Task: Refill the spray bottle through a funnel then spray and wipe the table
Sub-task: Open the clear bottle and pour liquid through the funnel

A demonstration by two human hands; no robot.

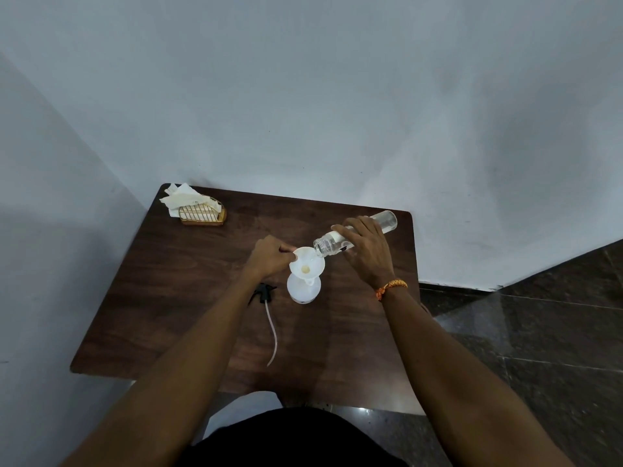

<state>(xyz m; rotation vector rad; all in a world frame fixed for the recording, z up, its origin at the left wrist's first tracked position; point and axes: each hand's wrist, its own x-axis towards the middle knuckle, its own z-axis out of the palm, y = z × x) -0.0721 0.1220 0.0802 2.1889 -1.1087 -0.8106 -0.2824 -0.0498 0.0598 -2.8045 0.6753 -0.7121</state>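
A white spray bottle [302, 291] stands near the middle of the dark wooden table [168, 298] with a white funnel [308, 262] set in its neck. My left hand [269, 256] pinches the funnel's left rim. My right hand [365, 252] grips a clear plastic water bottle [386, 220], tipped almost level with its open mouth over the funnel's right edge. The black spray head [264, 293] with its long dip tube lies on the table just left of the spray bottle.
A wire holder with white paper napkins [199, 207] sits at the table's far left corner. The table stands against a pale wall. Dark tiled floor lies to the right.
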